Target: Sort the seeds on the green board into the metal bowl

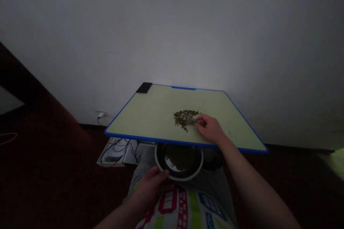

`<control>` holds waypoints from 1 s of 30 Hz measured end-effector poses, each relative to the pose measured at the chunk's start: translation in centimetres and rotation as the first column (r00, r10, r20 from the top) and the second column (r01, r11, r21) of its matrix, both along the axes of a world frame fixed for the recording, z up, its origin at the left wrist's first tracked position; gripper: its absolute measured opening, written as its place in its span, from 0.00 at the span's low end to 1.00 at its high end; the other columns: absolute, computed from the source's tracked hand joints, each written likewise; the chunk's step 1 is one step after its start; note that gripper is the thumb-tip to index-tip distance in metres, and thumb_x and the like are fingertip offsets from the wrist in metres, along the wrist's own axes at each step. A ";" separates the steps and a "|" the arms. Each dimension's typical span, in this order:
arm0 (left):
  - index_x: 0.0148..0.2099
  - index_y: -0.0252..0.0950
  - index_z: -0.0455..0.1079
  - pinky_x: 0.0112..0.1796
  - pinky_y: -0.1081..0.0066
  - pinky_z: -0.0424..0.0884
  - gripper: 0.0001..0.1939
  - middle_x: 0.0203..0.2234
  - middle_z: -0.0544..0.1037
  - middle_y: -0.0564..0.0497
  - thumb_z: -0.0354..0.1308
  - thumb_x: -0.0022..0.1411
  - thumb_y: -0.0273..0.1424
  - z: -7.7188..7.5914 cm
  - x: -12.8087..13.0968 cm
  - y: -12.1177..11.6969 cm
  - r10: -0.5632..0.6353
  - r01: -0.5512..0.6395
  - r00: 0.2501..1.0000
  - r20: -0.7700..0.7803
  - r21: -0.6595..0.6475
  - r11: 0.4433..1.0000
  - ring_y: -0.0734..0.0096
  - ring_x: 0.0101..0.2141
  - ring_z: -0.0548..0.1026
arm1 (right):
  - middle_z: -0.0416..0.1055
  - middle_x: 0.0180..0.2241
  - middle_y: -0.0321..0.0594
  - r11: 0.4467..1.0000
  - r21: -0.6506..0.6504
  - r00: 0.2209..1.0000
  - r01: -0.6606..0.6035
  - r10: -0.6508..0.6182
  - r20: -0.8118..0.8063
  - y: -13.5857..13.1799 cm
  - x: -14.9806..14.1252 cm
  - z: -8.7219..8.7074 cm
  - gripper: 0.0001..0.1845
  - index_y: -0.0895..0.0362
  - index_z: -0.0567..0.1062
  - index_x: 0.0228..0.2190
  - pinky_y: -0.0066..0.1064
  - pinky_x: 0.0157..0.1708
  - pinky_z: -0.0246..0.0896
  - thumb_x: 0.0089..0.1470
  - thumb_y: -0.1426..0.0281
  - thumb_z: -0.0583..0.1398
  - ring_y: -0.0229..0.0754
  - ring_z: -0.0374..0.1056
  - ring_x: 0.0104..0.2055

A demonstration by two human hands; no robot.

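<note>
Pinching a small grey object (201, 123), too dim to name, the right hand (211, 127) is reaching over the table, its fingertips meeting beside the loose grains. Meanwhile the left hand (152, 185) is clasping a bowl, thumb lying on the near-left rim. Behind everything, a pale wall (172, 25) is rising. Before it, the table (142, 118) is showing a pale top and a blue edge. Over the lap, the bowl (181, 179) is sitting at the table's near edge, its far side partly hidden, and is holding a greenish mass of grains (182, 155). On the table, right of the middle, loose grains (184, 116) are lying in a scattered patch, green and paler ones mixing. A dark phone (144, 88) is resting on the far-left corner. Low on the wall, a white plug (101, 115) is sticking out.
</note>
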State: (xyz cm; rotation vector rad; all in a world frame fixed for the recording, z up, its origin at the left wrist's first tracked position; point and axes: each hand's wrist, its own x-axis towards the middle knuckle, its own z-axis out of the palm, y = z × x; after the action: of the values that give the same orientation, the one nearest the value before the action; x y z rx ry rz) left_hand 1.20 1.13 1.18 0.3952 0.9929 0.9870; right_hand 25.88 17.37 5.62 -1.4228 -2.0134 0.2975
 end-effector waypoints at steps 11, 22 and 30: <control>0.35 0.33 0.75 0.34 0.67 0.76 0.17 0.32 0.84 0.45 0.74 0.41 0.32 -0.2 0.0 0.0 0.014 -0.015 1.000 -0.006 -0.015 1.000 0.61 0.32 0.81 | 0.68 0.22 0.33 0.999 0.006 0.999 -0.032 0.032 0.015 0.1 -0.1 0.0 0.11 0.56 0.74 0.36 0.29 0.29 0.55 0.51 0.66 0.59 0.37 0.62 0.25; 0.33 0.35 0.76 0.34 0.69 0.76 0.15 0.31 0.85 0.47 0.73 0.42 0.33 -0.1 0.0 -0.1 -0.010 0.010 1.000 0.002 -0.020 1.000 0.62 0.32 0.82 | 0.66 0.20 0.31 0.999 0.005 0.999 -0.047 0.047 -0.010 0.0 -0.1 0.0 0.10 0.56 0.74 0.35 0.29 0.28 0.55 0.50 0.67 0.59 0.36 0.61 0.23; 0.34 0.33 0.75 0.32 0.69 0.77 0.18 0.31 0.84 0.45 0.74 0.40 0.33 0.0 0.1 0.0 0.019 -0.019 1.000 -0.008 -0.029 0.999 0.60 0.32 0.82 | 0.67 0.22 0.33 0.997 -0.005 0.997 -0.080 0.080 0.019 0.1 -0.2 0.1 0.11 0.57 0.74 0.37 0.29 0.28 0.55 0.50 0.67 0.59 0.36 0.61 0.24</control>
State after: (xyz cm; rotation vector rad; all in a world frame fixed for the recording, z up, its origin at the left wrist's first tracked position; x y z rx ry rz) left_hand 1.25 1.09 1.13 0.3663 1.0182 0.9883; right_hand 25.63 17.43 5.69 -1.3546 -2.0898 0.3236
